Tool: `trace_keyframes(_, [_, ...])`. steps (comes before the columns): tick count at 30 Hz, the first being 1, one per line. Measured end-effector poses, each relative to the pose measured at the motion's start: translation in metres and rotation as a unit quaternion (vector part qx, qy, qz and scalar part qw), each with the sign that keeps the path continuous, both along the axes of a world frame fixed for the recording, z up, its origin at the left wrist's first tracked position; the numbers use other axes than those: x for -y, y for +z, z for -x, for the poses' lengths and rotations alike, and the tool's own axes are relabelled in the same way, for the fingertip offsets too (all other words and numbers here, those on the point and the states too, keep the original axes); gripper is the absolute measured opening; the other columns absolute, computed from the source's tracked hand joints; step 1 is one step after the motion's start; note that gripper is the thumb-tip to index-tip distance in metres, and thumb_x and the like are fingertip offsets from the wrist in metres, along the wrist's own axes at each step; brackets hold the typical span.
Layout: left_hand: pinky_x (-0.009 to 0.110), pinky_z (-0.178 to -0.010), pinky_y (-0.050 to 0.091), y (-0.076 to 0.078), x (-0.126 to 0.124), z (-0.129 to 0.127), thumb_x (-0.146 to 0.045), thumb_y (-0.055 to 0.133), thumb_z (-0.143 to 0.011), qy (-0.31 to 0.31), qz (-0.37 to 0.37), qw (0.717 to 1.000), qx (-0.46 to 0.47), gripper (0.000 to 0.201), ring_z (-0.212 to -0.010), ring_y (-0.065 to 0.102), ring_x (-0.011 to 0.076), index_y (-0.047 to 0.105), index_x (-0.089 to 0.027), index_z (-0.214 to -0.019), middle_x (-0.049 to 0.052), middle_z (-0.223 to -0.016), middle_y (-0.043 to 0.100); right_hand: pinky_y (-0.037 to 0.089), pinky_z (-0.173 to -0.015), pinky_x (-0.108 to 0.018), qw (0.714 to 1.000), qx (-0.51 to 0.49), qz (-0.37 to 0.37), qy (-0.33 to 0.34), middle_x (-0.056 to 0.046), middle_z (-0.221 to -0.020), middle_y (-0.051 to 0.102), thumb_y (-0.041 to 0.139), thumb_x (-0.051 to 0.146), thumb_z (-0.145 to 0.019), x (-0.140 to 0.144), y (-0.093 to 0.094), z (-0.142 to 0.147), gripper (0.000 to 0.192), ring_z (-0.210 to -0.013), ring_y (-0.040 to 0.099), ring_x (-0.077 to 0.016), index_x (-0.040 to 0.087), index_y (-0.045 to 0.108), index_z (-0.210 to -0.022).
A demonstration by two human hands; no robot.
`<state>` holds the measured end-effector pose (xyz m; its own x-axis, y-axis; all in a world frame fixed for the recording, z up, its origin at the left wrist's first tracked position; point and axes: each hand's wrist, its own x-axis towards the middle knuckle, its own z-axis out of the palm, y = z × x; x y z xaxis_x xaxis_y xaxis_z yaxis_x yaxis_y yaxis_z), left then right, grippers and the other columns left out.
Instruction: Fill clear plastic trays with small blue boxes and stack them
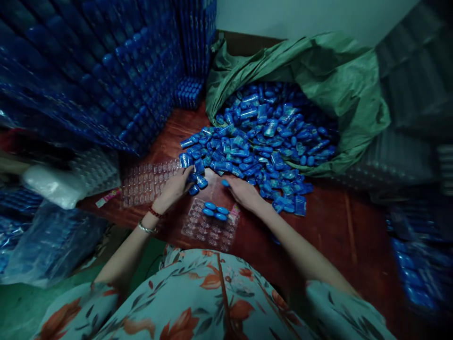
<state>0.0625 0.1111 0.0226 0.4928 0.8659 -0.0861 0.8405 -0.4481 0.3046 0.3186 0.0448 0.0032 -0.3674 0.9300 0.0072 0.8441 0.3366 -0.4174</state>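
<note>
A heap of small blue wrapped packets [255,141] spills from a green sack [332,80] onto a red-brown table [329,226]. My left hand [175,186] rests at the heap's near edge, fingers closed around a few blue packets [196,182]. My right hand [242,191] lies beside it, pinching one blue piece [225,182] at its fingertips. Just below both hands sits a clear plastic blister tray [208,226] with three blue pieces [215,211] set in its top row.
Tall stacks of filled blue trays [106,71] rise at the left and back. More empty clear trays [148,182] lie left of my hand, beside a white plastic bundle [56,184]. Bagged blue goods sit at both lower sides.
</note>
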Motion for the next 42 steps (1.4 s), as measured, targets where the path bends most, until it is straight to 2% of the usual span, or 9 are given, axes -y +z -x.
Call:
trace_keyframes(4, [0.031, -0.067, 0.05, 0.001, 0.029, 0.012, -0.029, 0.044, -0.092, 0.024, -0.02, 1.0, -0.005, 0.035, -0.08, 0.062, 0.0208, 0.046, -0.018, -0.125, 0.012, -0.111, 0.055, 0.052, -0.064, -0.032, 0.941, -0.261, 0.029, -0.215, -0.003, -0.086, 0.065, 0.047, 0.03, -0.089, 0.053, 0.0, -0.02, 0.04, -0.07, 0.064, -0.0183, 0.018, 0.038, -0.126])
trace_keyframes(6, [0.03, -0.07, 0.05, 0.004, 0.052, 0.02, -0.03, 0.043, -0.092, 0.035, -0.042, 0.996, 0.076, 0.027, -0.082, 0.062, 0.02, 0.052, -0.018, -0.115, 0.009, -0.103, 0.057, 0.051, -0.054, -0.029, 0.893, -0.371, 0.069, -0.246, 0.002, -0.073, 0.062, 0.044, 0.031, -0.09, 0.087, 0.001, -0.012, 0.034, -0.056, 0.062, -0.0154, 0.021, 0.04, -0.122])
trace_keyframes(8, [0.028, -0.074, 0.051, 0.006, 0.078, 0.024, -0.028, 0.046, -0.091, 0.032, -0.054, 0.982, 0.18, 0.021, -0.084, 0.061, 0.0181, 0.053, -0.019, -0.109, 0.006, -0.096, 0.059, 0.053, -0.054, -0.027, 0.876, -0.409, 0.074, -0.245, 0.0, -0.076, 0.063, 0.046, 0.029, -0.09, 0.115, 0.003, 0.007, 0.025, -0.059, 0.063, -0.0147, 0.023, 0.048, -0.114])
trace_keyframes(13, [0.026, -0.081, 0.051, 0.001, 0.126, 0.02, -0.011, 0.037, -0.092, -0.033, -0.017, 0.966, 0.254, 0.03, -0.097, 0.06, 0.0155, 0.051, -0.021, -0.116, 0.007, -0.106, 0.059, 0.053, -0.079, -0.032, 0.935, -0.291, -0.066, -0.191, -0.006, -0.096, 0.065, 0.051, 0.021, -0.088, 0.141, -0.008, 0.046, 0.017, -0.09, 0.063, -0.0172, 0.023, 0.062, -0.101])
trace_keyframes(18, [0.031, -0.078, 0.053, -0.019, 0.129, 0.013, -0.016, 0.043, -0.091, -0.071, -0.072, 0.97, 0.22, 0.035, -0.089, 0.061, 0.0175, 0.046, -0.02, -0.125, 0.008, -0.1, 0.064, 0.05, -0.075, -0.03, 0.986, -0.064, -0.134, -0.072, -0.008, -0.093, 0.065, 0.045, 0.011, -0.088, 0.129, -0.01, 0.04, 0.029, -0.087, 0.06, -0.0179, 0.018, 0.061, -0.111])
trace_keyframes(24, [0.034, -0.078, 0.052, -0.026, 0.123, 0.0, -0.013, 0.039, -0.092, -0.185, -0.094, 0.959, 0.194, 0.029, -0.091, 0.058, 0.0191, 0.051, -0.015, -0.119, 0.012, -0.103, 0.063, 0.044, -0.073, -0.029, 0.995, 0.047, -0.085, 0.003, -0.006, -0.082, 0.06, 0.043, 0.006, -0.085, 0.111, 0.018, 0.039, 0.027, -0.079, 0.055, -0.0176, 0.016, 0.062, -0.102])
trace_keyframes(33, [0.035, -0.077, 0.053, -0.014, 0.121, -0.018, -0.016, 0.031, -0.094, -0.217, -0.115, 0.962, 0.118, 0.03, -0.092, 0.056, 0.0212, 0.055, -0.012, -0.112, 0.014, -0.098, 0.06, 0.044, -0.072, -0.026, 0.998, 0.038, 0.05, 0.028, -0.004, -0.09, 0.059, 0.053, 0.009, -0.083, 0.093, 0.038, 0.039, 0.015, -0.081, 0.056, -0.0156, 0.02, 0.06, -0.092])
trace_keyframes(37, [0.033, -0.072, 0.052, -0.017, 0.122, -0.022, -0.017, 0.033, -0.094, -0.242, -0.142, 0.954, 0.106, 0.03, -0.085, 0.055, 0.0201, 0.055, -0.011, -0.113, 0.014, -0.097, 0.06, 0.044, -0.071, -0.028, 0.998, 0.053, -0.004, -0.026, -0.005, -0.09, 0.061, 0.052, 0.014, -0.087, 0.097, 0.029, 0.051, 0.015, -0.08, 0.057, -0.0171, 0.019, 0.062, -0.096])
trace_keyframes(42, [0.03, -0.072, 0.05, -0.029, 0.117, -0.014, -0.02, 0.044, -0.092, -0.177, -0.173, 0.949, 0.197, 0.028, -0.089, 0.054, 0.018, 0.056, -0.02, -0.117, 0.012, -0.109, 0.055, 0.044, -0.075, -0.032, 0.987, 0.057, -0.122, -0.088, -0.008, -0.093, 0.062, 0.049, 0.019, -0.09, 0.116, 0.009, 0.061, 0.028, -0.087, 0.056, -0.0203, 0.019, 0.059, -0.116])
